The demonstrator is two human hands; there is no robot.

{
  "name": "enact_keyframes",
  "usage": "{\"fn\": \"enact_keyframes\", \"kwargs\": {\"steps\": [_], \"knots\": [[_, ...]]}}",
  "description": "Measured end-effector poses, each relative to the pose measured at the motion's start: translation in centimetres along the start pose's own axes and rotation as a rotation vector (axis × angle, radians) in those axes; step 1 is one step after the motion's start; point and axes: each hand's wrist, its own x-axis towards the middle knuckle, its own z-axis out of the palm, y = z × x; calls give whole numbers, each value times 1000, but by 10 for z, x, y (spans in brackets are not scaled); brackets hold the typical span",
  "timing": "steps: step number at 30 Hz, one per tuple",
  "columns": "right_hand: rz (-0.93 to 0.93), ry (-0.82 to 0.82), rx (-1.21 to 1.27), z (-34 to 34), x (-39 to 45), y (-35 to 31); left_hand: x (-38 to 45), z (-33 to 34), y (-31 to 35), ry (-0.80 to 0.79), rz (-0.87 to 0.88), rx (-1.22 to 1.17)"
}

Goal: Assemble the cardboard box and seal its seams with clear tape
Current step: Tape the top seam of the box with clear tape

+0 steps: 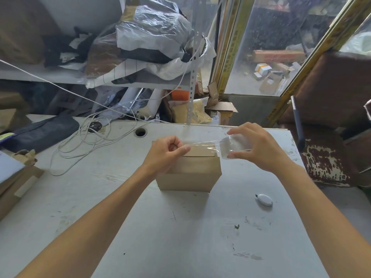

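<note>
Two bare hands are stretching clear tape (202,145) over a cardboard box (192,173) sitting mid-table (140,227) — left hand (166,155) pinching the tape's end, right hand (259,147) gripping the tape roll (234,146).

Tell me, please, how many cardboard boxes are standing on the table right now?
1: the cardboard box stands mid-table beneath both hands; flattened cardboard at the left edge may hide more.

One cardboard box (188,173), one roll of clear tape (233,146), one small white cutter (264,200), one tangled white cable (84,137), two hands.
</note>
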Motion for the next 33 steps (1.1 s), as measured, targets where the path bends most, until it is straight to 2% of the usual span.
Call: {"fn": "enact_keyframes", "kwargs": {"steps": [4,9,23,28,33], "knots": [[-102,-35,-104,-2,-2,1,-1,6,-8,37,17,41],[-114,-101,-186,-7,-7,3,0,12,-18,50,58,110],[74,-211,-262,-24,-23,47,4,23,-21,75,100,124],[195,-151,-39,-40,-17,40,4,20,-13,92,32,8],[80,-49,104,-64,4,4,3,-9,15,147,3,-205]]}}
